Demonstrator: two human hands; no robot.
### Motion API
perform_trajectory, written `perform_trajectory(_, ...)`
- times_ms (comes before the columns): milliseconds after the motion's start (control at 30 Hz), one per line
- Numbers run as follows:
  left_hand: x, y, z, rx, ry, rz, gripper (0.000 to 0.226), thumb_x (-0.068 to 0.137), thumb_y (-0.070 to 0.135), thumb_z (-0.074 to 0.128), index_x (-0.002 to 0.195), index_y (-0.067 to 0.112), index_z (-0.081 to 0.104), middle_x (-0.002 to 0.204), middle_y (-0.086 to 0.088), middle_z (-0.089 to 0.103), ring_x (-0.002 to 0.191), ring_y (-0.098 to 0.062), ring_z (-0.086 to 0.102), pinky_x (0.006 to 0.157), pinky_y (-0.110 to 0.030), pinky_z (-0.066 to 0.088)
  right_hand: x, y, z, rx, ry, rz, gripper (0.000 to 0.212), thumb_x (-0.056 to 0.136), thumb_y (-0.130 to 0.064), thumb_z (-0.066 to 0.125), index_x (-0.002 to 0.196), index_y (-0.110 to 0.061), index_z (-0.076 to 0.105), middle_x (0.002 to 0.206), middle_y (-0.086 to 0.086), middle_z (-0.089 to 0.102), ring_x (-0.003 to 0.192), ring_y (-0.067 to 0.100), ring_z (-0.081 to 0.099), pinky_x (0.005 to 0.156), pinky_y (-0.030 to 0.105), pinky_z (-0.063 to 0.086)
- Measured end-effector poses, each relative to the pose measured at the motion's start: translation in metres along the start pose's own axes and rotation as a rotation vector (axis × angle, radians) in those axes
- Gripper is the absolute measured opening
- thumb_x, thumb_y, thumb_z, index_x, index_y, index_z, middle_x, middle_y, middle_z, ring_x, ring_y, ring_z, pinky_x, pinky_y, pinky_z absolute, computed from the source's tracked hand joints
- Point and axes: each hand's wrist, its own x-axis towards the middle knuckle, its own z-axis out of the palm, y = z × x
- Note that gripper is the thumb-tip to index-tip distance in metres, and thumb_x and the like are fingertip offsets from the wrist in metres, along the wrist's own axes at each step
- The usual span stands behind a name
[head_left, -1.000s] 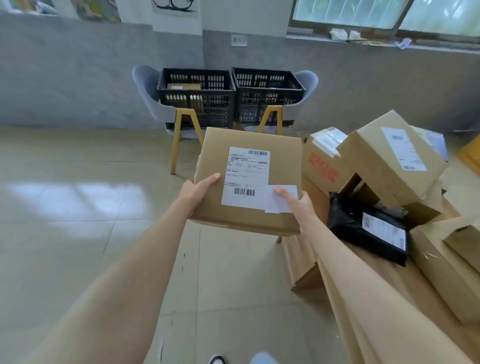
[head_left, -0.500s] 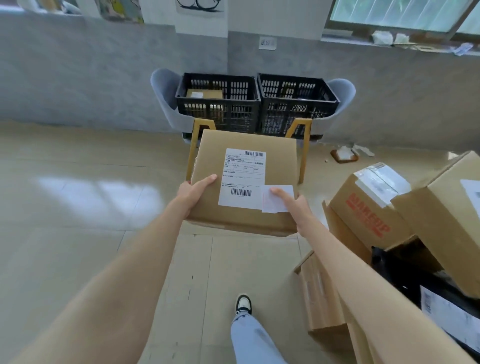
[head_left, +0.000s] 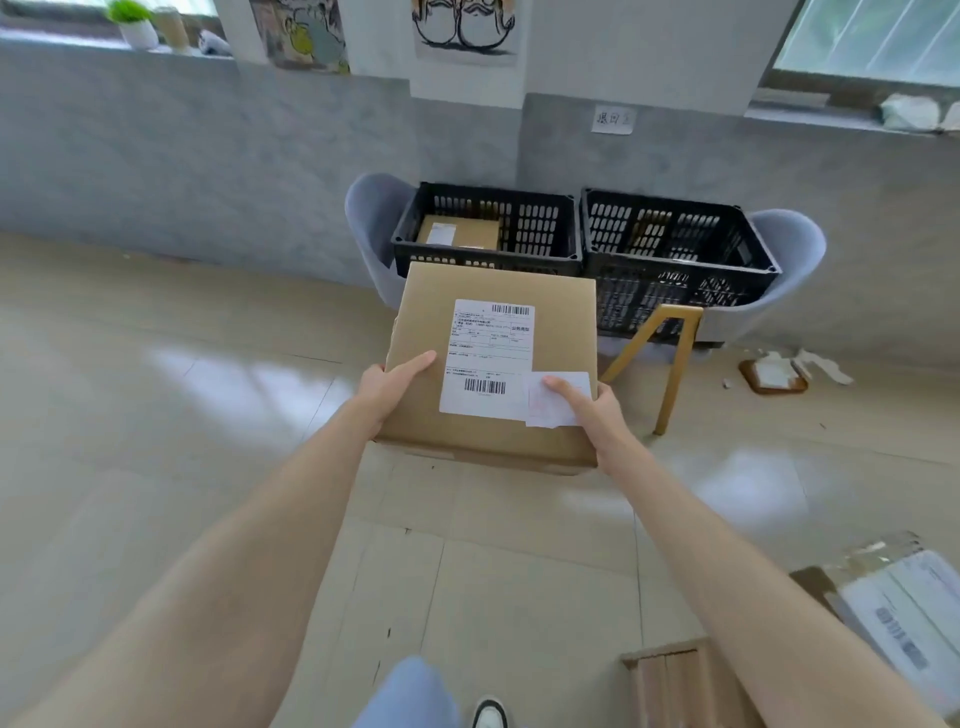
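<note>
Holding a cardboard box (head_left: 563, 332) out at chest height over the tiled floor (head_left: 156, 441), a person stands facing two black crates.

- The left crate (head_left: 540, 262) and right crate (head_left: 675, 273) sit side by side on two grey chairs (head_left: 371, 228), at 12 o'clock from the box. A smaller parcel (head_left: 467, 234) lies in the left crate. What the right crate contains cannot be told.
- The box is flat, square-cornered and closed, clear of any surface and carried level. A shipping label (head_left: 488, 353) faces up.
- The left hand (head_left: 392, 387) grips the box's 8 o'clock corner, thumb laid on top. Its fingers are hidden beneath.
- The right hand (head_left: 592, 410) grips the 4 o'clock corner the same way, its thumb pinning a loose white slip (head_left: 558, 400) against the lid.

Judgement on handling: the board looks stiff and holds its shape, and the outstretched arms suggest a light to moderate load. The dry cardboard gives fair friction. Taking it at opposite near corners, thumbs above and fingers below, suits it. The slip is the weak point, as it could slide off if the thumb lifts.
</note>
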Motion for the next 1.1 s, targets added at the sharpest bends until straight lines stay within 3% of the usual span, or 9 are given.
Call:
perform_trajectory(133,0.047,0.025,0.007,0.006,0.008,-0.005,0.081,0.077,0.054,0.071,0.135,0.006,0.041,0.127,-0.007,0.057,0.109,-0.026,0.058,0.087,-0.035,0.047,0.052,-0.016,0.015,-0.008,-0.004,0.008,0.052,0.078,-0.029,0.079,0.116,-0.014,0.048,0.114,0.002,0.063,0.105,0.019,0.062,0.096,0.037,0.051)
perform_trajectory(300,0.121,0.057,0.008,0.012,-0.016,-0.01,0.085,0.075,0.056,0.071,0.137,0.007,0.04,0.129,-0.006,0.056,0.111,-0.026,0.057,0.093,-0.037,0.047,0.12,-0.037,0.043,-0.013,0.015,0.015,0.08,0.062,-0.041,0.085,0.127,-0.01,0.05,0.117,0.002,0.064,0.105,0.017,0.064,0.094,0.037,0.052)
perform_trajectory(433,0.193,0.095,0.004,0.021,-0.076,-0.01,0.089,0.071,0.059,0.072,0.137,0.009,0.039,0.129,-0.006,0.056,0.113,-0.026,0.056,0.099,-0.04,0.045,0.181,-0.057,0.071,0.003,0.071,0.025,0.068,0.075,-0.033,0.08,0.129,-0.008,0.046,0.12,0.005,0.062,0.106,0.021,0.062,0.096,0.04,0.051)
perform_trajectory(633,0.296,0.169,-0.009,0.046,-0.135,0.031,0.104,0.059,0.066,0.074,0.139,0.009,0.039,0.131,-0.005,0.055,0.117,-0.027,0.054,0.102,-0.041,0.043,0.269,-0.106,0.122,0.023,0.137,-0.002,0.066,0.08,-0.031,0.076,0.132,-0.008,0.043,0.113,0.003,0.059,0.097,0.016,0.058,0.083,0.03,0.05)
perform_trajectory(800,0.363,0.204,-0.009,0.065,-0.153,0.03,0.086,0.073,0.057,0.071,0.136,0.008,0.041,0.128,-0.005,0.056,0.111,-0.024,0.056,0.093,-0.035,0.045,0.328,-0.126,0.148,0.014,0.165,0.016,0.065,0.079,-0.032,0.077,0.131,-0.007,0.047,0.117,0.005,0.062,0.103,0.019,0.06,0.082,0.03,0.05)
perform_trajectory(900,0.397,0.215,-0.006,0.061,-0.15,0.012,0.09,0.073,0.059,0.071,0.14,0.009,0.039,0.133,-0.005,0.054,0.117,-0.025,0.052,0.101,-0.037,0.042,0.36,-0.139,0.159,0.002,0.164,0.032,0.056,0.08,-0.03,0.076,0.123,-0.01,0.045,0.115,0.003,0.06,0.101,0.018,0.059,0.076,0.027,0.05)
perform_trajectory(1100,0.457,0.236,0.009,0.081,-0.131,-0.057,0.093,0.075,0.06,0.068,0.144,0.009,0.033,0.14,-0.004,0.046,0.124,-0.025,0.045,0.102,-0.037,0.038,0.43,-0.151,0.171,-0.032,0.146,0.074,0.055,0.081,-0.031,0.075,0.123,-0.011,0.046,0.113,0.002,0.059,0.094,0.015,0.058,0.067,0.023,0.047)
